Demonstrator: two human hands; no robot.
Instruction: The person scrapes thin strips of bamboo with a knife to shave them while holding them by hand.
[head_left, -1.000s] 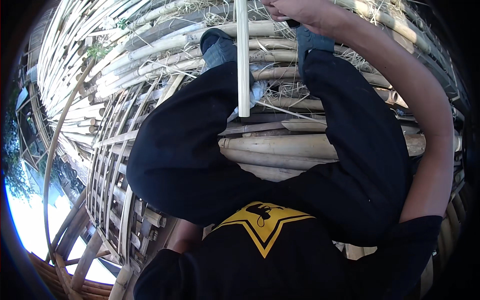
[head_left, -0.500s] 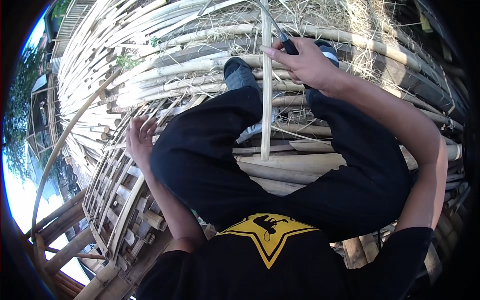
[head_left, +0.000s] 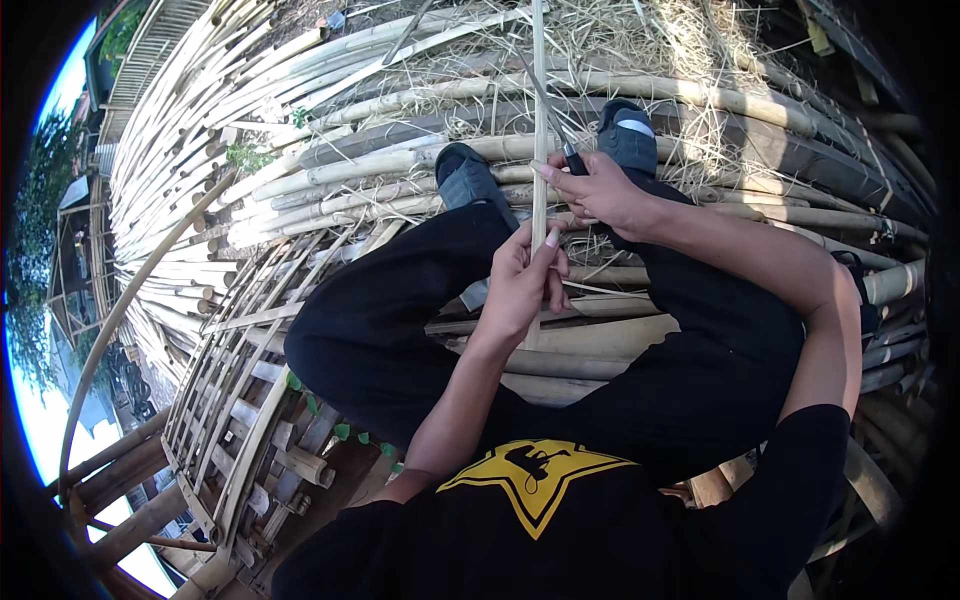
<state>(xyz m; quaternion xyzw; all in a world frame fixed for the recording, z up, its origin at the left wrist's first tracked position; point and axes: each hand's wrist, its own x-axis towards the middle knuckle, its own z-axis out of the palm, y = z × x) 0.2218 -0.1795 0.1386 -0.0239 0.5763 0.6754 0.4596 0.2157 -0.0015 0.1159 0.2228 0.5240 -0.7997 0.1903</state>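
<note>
A long pale bamboo strip [head_left: 539, 90] stands upright between my knees, running up past the top of the view. My left hand [head_left: 525, 280] is closed around its lower part. Just above, my right hand [head_left: 595, 190] grips a knife with a dark handle [head_left: 574, 158], its blade laid against the strip. I sit with legs in black trousers [head_left: 390, 320], feet in grey sandals [head_left: 462, 175] resting on bamboo poles.
Thick bamboo poles [head_left: 640, 340] lie under me with dry straw [head_left: 650, 50] over them. A large stack of split bamboo slats [head_left: 190, 170] fans out at the left. A woven bamboo lattice panel [head_left: 240, 400] sits at lower left above wooden posts [head_left: 120, 480].
My left hand came in from the left side and took hold of the strip below my right hand. My right hand and knife moved down along the strip.
</note>
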